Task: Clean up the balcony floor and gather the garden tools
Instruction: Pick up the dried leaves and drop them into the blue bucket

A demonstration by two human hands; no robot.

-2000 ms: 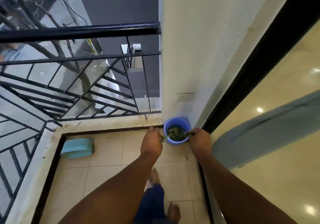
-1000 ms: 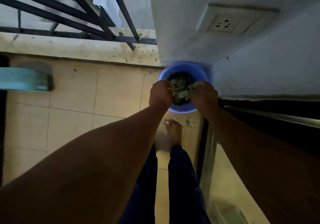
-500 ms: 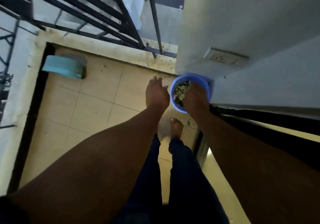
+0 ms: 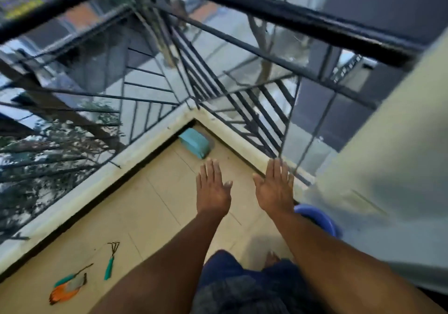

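Both hands hover flat over the tiled balcony floor (image 4: 150,207), fingers straight and holding nothing: my left hand (image 4: 212,188) and my right hand (image 4: 275,187). A blue bucket (image 4: 321,219) stands by the wall, partly hidden behind my right forearm. At the lower left of the floor lie a small teal-handled hand rake (image 4: 111,259), another teal-handled tool (image 4: 70,275) and an orange and grey item (image 4: 66,289). All three lie well apart from my hands.
A teal slatted box (image 4: 195,142) sits in the far corner of the floor. A black metal railing (image 4: 218,90) on a pale raised kerb (image 4: 101,175) bounds the balcony on two sides. A pale wall (image 4: 388,156) rises on the right. My legs stand below.
Both hands have left the blue bucket and now spread flat above the floor. The view has swung left, bringing the tools on the floor into sight.
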